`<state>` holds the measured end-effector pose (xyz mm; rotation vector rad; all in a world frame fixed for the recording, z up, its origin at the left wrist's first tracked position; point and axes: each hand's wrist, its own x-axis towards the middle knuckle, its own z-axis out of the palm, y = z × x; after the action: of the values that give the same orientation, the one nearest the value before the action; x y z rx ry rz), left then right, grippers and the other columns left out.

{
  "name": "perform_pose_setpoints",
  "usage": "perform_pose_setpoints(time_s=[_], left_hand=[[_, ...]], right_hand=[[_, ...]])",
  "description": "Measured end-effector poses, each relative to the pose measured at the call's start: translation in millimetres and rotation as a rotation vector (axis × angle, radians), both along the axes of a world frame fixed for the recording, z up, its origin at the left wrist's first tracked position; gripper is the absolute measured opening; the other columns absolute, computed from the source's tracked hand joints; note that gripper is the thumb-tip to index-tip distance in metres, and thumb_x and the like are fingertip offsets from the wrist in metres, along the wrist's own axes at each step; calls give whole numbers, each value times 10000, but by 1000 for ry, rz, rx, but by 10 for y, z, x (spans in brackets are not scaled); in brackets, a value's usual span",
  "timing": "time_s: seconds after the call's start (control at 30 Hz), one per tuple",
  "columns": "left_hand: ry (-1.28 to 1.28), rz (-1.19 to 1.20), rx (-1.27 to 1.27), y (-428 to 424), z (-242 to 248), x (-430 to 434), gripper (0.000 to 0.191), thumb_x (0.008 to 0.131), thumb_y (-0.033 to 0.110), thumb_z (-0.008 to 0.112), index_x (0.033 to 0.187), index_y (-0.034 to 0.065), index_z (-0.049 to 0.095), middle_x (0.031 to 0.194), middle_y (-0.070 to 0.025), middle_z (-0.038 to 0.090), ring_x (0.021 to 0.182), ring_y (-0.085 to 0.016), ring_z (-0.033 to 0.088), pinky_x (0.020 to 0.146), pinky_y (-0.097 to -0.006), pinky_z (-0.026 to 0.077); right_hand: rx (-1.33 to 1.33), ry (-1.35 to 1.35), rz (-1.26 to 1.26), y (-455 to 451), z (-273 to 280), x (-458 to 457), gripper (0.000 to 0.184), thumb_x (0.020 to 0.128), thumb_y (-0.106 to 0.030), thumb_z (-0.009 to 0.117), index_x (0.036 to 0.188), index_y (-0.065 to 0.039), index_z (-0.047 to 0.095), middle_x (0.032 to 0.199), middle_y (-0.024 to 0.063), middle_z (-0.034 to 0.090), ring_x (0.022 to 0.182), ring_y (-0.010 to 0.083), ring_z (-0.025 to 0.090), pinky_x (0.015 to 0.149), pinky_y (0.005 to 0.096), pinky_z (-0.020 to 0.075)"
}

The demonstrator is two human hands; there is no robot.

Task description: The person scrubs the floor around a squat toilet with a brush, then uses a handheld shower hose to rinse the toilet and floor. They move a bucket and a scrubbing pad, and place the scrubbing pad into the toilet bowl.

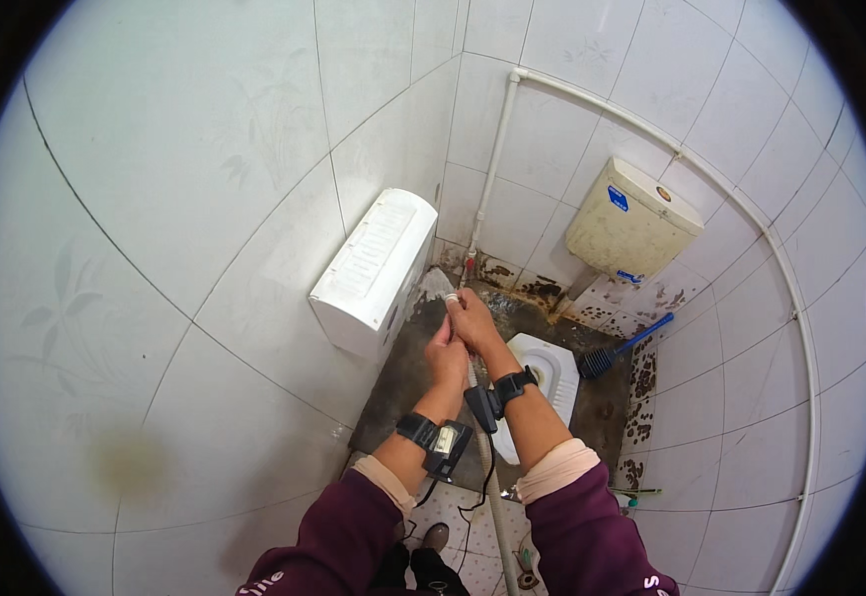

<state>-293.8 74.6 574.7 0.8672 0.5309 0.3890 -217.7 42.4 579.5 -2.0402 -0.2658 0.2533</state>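
Observation:
Ahead of me in the corner, my right hand (475, 320) grips the end of a pale flexible hose (498, 492). Just below it, my left hand (448, 361) is closed around the same hose, its thumb pointing up. A white tip shows at the fingers of the right hand. Beyond the tip is a whitish blurred patch (433, 287), perhaps water spray, low against the left wall. The hose runs back between my forearms towards my feet. To the right of my hands, a white squat toilet pan (548, 372) is set in the dark wet floor, partly hidden by my right forearm.
A white box (373, 261) juts from the left wall. A yellowed cistern (630, 220) hangs on the far wall, below a white pipe (604, 104). A blue-handled plunger or brush (626, 346) leans at the right wall. Black cables hang from my wrist straps.

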Motion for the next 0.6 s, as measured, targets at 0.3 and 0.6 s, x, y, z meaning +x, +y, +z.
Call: perform_pose_setpoints(time_s=[0.3, 0.6], left_hand=[[50, -46, -49, -69, -118, -41, 338, 874, 88, 512, 1212, 82, 510, 734, -6, 558, 507, -67, 425, 430, -245, 353], [40, -79, -93, -186, -216, -64, 322, 876, 84, 506, 1198, 71, 519, 749, -7, 557, 513, -70, 434, 431, -241, 370]], right_hand=[[-5, -5, -19, -95, -84, -55, 271, 820, -269, 514, 913, -15, 524, 799, 145, 598, 721, 255, 574, 670, 356, 444], [-71, -5, -70, -217, -138, -86, 272, 806, -272, 510, 897, -16, 528, 784, 152, 603, 717, 278, 582, 670, 366, 446]])
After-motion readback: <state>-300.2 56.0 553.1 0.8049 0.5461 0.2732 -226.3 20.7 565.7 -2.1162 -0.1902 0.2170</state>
